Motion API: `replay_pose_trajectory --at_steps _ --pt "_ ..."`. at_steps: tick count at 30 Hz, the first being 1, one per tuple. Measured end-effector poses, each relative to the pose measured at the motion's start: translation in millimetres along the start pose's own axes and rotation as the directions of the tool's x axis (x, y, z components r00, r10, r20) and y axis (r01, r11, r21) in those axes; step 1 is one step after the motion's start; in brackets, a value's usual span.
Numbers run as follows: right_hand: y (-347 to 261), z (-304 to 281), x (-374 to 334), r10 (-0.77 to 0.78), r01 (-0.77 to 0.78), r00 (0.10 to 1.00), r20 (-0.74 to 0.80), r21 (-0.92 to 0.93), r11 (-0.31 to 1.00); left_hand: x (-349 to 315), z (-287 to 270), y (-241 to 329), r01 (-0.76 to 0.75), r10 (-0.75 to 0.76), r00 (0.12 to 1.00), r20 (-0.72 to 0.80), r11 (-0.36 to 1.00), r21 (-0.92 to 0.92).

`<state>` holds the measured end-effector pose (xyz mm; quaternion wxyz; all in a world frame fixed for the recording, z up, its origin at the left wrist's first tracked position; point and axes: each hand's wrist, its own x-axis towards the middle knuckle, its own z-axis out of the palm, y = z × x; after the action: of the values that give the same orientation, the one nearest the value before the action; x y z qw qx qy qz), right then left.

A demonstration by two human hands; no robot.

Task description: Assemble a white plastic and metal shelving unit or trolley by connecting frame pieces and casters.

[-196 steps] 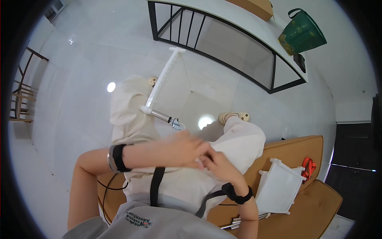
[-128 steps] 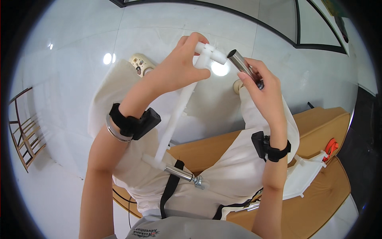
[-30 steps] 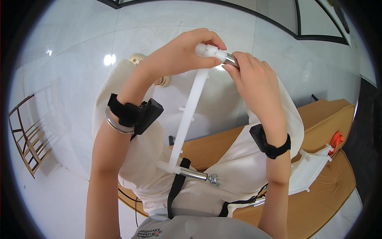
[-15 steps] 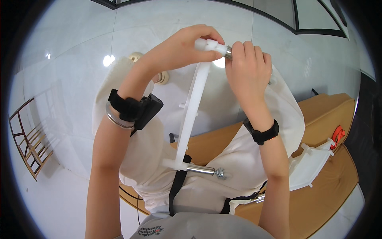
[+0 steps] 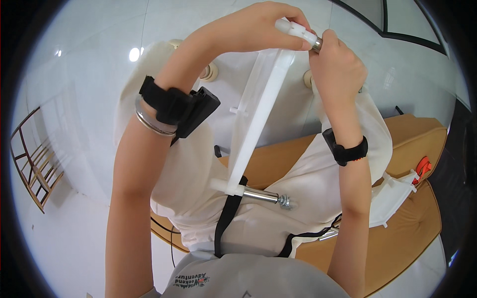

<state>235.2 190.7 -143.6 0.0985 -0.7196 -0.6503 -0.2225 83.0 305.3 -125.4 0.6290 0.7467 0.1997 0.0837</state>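
A long white plastic frame (image 5: pixel 266 116) reaches from above my lap up and away to the right. At its far end my left hand (image 5: pixel 248 27) is closed round the white corner socket, thumb on the near side. My right hand (image 5: pixel 340 64) grips a short metal tube (image 5: pixel 317 45) that meets this socket; most of the tube is hidden in the fist. A second metal tube (image 5: pixel 261 195) sticks out of the frame's near corner (image 5: pixel 234 188) and ends in a threaded metal fitting (image 5: pixel 284 201).
I sit on a tan cushioned sofa (image 5: pixel 407 243). On it at my right lie another white plastic panel (image 5: pixel 390 201) and an orange-red item (image 5: pixel 423 166). A brown slatted rack (image 5: pixel 39 164) stands far left on the pale floor. A black strap (image 5: pixel 227 218) crosses my lap.
Both hands and the frame's far end have moved up and to the right. The frame leans further right, and its near end has shifted slightly up. Both hands keep their hold.
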Motion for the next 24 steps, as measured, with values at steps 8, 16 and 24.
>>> replay_pose_trajectory --at_steps 8,16,24 --pt "4 8 -2 -0.053 0.055 0.996 -0.073 0.032 0.998 1 1 -5 0.013 -0.013 1.0 0.002 0.998 0.055" --pt "-3 -6 3 0.04 -0.041 0.989 0.143 0.002 0.999 2 -3 -6 -0.064 0.065 0.997 0.037 0.997 -0.038" --pt "4 -2 5 -0.127 0.129 0.991 -0.034 0.054 0.99 -6 -1 -1 0.086 -0.085 0.996 -0.01 0.989 0.122"
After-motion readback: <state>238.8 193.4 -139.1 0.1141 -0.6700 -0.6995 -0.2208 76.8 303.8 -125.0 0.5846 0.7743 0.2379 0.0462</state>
